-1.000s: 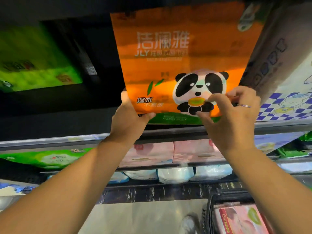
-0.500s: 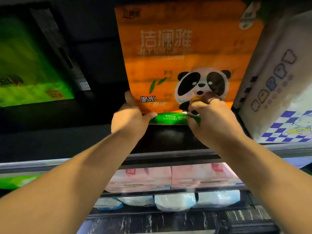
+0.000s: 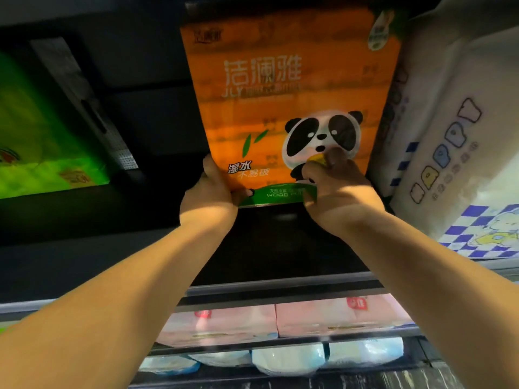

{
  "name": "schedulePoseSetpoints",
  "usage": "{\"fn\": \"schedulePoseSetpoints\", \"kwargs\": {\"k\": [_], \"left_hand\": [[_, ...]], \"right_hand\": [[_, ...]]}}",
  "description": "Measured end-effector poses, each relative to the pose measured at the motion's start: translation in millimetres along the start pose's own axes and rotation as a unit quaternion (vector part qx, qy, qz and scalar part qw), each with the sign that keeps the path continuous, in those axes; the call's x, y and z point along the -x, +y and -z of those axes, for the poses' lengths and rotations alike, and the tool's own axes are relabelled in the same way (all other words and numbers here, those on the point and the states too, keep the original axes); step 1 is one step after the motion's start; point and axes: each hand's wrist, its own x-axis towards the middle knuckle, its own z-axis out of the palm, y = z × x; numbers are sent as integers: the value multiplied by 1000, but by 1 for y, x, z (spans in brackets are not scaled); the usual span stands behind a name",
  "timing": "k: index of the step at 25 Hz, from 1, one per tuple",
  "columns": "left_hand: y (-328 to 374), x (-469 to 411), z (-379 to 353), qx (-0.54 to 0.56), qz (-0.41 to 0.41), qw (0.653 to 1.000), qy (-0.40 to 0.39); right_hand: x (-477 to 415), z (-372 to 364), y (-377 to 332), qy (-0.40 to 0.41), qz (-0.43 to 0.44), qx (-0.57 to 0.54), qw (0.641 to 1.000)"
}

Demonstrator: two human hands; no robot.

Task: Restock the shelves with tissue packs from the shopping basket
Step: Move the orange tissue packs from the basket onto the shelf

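Pushing orange tissue pack (image 3: 292, 94) deeper onto shelf (image 3: 280, 242) than before; left hand (image 3: 209, 197) and right hand (image 3: 337, 192) are still gripping its bottom edge, fingers (image 3: 335, 160) curled.

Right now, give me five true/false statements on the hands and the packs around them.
1. The left hand and right hand both grip the orange panda tissue pack near its bottom edge. True.
2. The right hand holds the pack's top corner. False: its fingers curl over the panda's lower part.
3. A white pack with pastel letters stands close beside the orange pack's right side. True.
4. The green pack touches the orange pack. False: it sits far left, across a dark gap.
5. The pink packs sit on a lower shelf. True.
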Motion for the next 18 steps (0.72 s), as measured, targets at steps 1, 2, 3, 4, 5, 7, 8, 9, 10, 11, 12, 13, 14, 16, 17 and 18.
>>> {"fn": "schedulePoseSetpoints", "kwargs": {"k": [1,2,3,4,5,7,8,9,10,11,12,13,14,16,17,18], "left_hand": [[2,-4,1,-5,1,1000,-3],[5,-5,1,-4,-1,1000,-4],[7,-7,1,-1,-6,1000,-2],[8,-9,1,2,-12,1000,1],[9,-10,0,6,-15,1000,3],[11,-13,-2,10,-23,1000,14],[12,-15,-3,10,-27,999,23],[13,-17,-5,11,-30,999,31],[13,-20,-8,17,-32,999,34],[12,-24,-11,29,-33,998,34],[11,-29,-12,41,-33,998,30],[9,-35,-13,51,-36,998,24],[7,-40,-14,60,-42,997,12],[2,-51,-13,77,-59,995,-13],[-1,-54,-12,88,-64,994,-23],[-1,-54,-12,102,-67,992,-30]], "right_hand": [[-3,-1,0,-13,-7,-5,1000],[-4,-2,2,-32,-16,-4,999],[-8,-5,3,-43,-19,-3,999],[-11,-7,5,-43,-14,-6,999],[-14,-7,6,-38,-9,-12,999],[-19,-8,11,-24,-4,-24,999],[-21,-9,12,-19,-2,-28,999],[-22,-9,12,-15,2,-30,999],[-24,-9,12,-15,4,-32,999],[-27,-10,13,-23,5,-37,999],[-29,-11,15,-36,4,-46,998],[-32,-12,16,-52,3,-53,997],[-33,-12,18,-63,4,-53,997],[-35,-15,18,-66,8,-43,997],[-35,-17,18,-61,5,-34,998],[-34,-19,19,-59,1,-26,998]]}}
